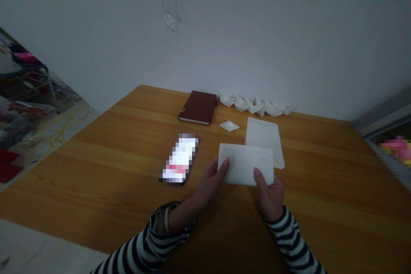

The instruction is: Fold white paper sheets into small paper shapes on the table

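Between my two hands is a white sheet of lined paper (242, 165), held sideways above the table. My left hand (210, 184) pinches its left end, thumb on top. At the lower right corner my right hand (270, 195) grips it, thumb also on top; the fingers beneath are hidden. Just behind it lies a stack of white paper (265, 137), partly covered by the held sheet. A small diamond-shaped folded paper (229, 126) rests flat to the left of that stack.
Several folded paper boats (253, 105) stand in a row along the wall. A dark red notebook (199, 107) lies left of them. Nearer, a phone (180, 159) with a lit screen lies on the wooden table (112, 158). A clear plastic bag (170, 4) hangs on the wall.
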Demonstrator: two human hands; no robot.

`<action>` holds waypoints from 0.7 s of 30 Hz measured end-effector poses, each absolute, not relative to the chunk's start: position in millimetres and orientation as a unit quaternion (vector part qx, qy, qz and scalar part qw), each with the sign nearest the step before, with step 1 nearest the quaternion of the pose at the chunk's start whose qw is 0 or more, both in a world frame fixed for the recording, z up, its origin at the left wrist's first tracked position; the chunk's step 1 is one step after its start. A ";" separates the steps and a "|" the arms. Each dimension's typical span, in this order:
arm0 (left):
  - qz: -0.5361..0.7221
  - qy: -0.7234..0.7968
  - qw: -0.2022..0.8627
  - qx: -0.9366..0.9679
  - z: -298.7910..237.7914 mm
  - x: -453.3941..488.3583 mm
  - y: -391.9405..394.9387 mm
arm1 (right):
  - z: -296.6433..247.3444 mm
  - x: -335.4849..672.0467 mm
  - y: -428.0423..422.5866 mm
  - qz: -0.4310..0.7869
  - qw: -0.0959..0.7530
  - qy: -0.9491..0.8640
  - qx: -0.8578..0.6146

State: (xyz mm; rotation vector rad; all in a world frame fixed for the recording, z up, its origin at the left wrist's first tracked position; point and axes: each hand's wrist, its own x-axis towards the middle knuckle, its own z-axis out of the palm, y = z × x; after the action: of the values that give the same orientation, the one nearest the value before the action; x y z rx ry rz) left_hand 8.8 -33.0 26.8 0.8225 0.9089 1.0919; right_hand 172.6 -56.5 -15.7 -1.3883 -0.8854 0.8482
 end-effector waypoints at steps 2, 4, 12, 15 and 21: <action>0.492 0.404 0.674 0.373 25.7 9.6 -33.7 | -17.3 172.4 -56.4 0.365 0.603 -0.382 -0.598; 0.494 0.411 0.664 0.383 23.7 9.6 -33.8 | -19.4 172.4 -56.6 0.368 0.604 -0.381 -0.595; 0.485 0.430 0.650 0.397 23.0 8.5 -33.9 | -19.3 176.2 -57.6 0.364 0.598 -0.406 -0.588; 0.487 0.423 0.661 0.382 24.0 8.1 -34.5 | -19.1 177.8 -58.1 0.352 0.594 -0.421 -0.588; 0.485 0.435 0.645 0.398 26.4 7.2 -35.4 | -19.6 178.0 -58.9 0.340 0.594 -0.421 -0.596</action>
State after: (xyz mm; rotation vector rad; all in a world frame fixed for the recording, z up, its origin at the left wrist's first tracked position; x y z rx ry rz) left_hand 7.2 -35.4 26.4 0.9055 0.9908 1.1049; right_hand 178.0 -58.9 -19.6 -1.3842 -0.9784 0.7897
